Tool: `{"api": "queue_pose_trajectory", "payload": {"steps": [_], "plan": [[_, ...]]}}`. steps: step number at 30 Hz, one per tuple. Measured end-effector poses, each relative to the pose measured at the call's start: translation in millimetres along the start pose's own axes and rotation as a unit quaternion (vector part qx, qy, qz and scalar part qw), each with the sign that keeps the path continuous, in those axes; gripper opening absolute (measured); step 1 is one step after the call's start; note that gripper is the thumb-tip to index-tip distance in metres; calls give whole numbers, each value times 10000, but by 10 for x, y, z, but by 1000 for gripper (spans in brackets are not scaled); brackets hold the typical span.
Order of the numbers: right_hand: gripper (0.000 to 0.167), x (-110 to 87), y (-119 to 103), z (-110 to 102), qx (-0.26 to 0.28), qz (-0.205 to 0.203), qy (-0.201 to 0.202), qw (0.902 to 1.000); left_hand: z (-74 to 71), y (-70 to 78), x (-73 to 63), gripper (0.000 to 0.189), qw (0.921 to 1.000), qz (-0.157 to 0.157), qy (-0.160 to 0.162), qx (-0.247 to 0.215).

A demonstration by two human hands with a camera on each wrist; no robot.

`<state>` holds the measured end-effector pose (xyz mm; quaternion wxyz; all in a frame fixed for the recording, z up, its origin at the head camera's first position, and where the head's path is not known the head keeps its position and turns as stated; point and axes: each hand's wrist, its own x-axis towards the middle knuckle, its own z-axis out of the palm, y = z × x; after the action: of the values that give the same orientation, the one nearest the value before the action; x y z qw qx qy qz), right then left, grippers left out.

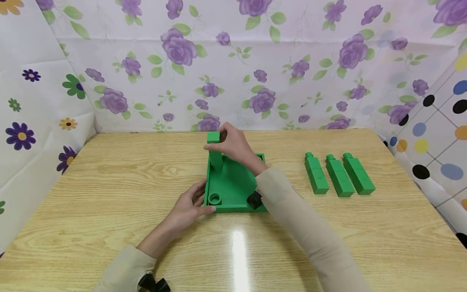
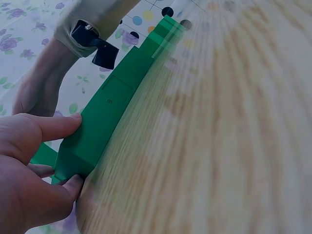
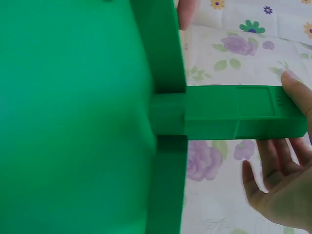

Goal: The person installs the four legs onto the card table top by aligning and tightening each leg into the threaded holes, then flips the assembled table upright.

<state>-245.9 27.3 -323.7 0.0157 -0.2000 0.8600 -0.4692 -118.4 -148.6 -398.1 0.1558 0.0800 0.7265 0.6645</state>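
A green square tray (image 1: 235,184) with raised walls lies on the table, a round socket (image 1: 214,198) at its near left corner. My left hand (image 1: 186,209) holds the tray at this corner; in the left wrist view its thumb and a finger pinch the outer wall (image 2: 105,107). At the far left corner a green square leg (image 1: 213,138) stands upright. My right hand (image 1: 235,144) grips the leg near its top, between thumb and fingers. In the right wrist view the leg's lower end (image 3: 168,114) meets the tray corner. My right forearm hides the tray's right side.
Three similar green legs with threaded necks, the left one (image 1: 316,173), the middle one (image 1: 340,176) and the right one (image 1: 359,174), lie side by side right of the tray. The wooden table (image 1: 138,162) ends at a flowered cloth (image 1: 240,73) behind.
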Motion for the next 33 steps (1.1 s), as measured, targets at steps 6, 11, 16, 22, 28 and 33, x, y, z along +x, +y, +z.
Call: {"api": "queue_pose_trajectory", "payload": {"steps": [6,11,16,22,28,33], "plan": [[58,38,-34,-83,-304,262,-830,9957,5,-1,3,84,9999,-107,83,66],[76,99,-7,-232,95,249,-1543,9877,9,-2,11,85,9999,-83,87,9],[63,150,62,-331,768,-260,-2043,9756,12,-8,13,85,9999,-56,134,78],[52,177,108,-332,1245,-525,-2219,9657,12,-13,13,85,9998,-20,157,145],[51,166,115,-316,1386,-370,-2160,9658,7,-17,14,85,9998,5,141,131],[49,161,127,-292,1451,-238,-1995,9688,4,-8,12,85,9998,-19,136,156]]}}
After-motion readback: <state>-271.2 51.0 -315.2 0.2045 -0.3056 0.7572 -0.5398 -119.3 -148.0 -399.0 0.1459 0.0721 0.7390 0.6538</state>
